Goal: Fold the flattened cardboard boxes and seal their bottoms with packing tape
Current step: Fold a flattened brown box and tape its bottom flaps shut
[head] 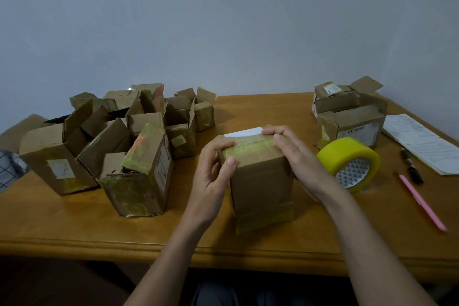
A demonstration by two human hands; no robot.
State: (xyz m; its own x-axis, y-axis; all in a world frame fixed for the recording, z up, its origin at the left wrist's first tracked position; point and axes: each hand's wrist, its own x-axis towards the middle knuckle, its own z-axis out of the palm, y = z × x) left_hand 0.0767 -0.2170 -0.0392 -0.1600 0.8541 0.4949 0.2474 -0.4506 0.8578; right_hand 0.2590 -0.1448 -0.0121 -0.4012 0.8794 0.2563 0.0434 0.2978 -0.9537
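Cardboard box point(260, 181) — blank white label — gripped by left hand point(211, 176); right hand point(295, 156) flat.

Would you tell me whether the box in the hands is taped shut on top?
Shut: tape crosses the closed top flaps of the box.

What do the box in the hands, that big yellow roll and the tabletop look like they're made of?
The box looks like plain brown corrugated cardboard, matte, with glossy yellowish tape across its top. The yellow roll seems to be shiny plastic packing tape wound on a patterned inner core. The table appears to be wood or wood veneer with a smooth, slightly glossy orange-brown finish; which of the two cannot be told.
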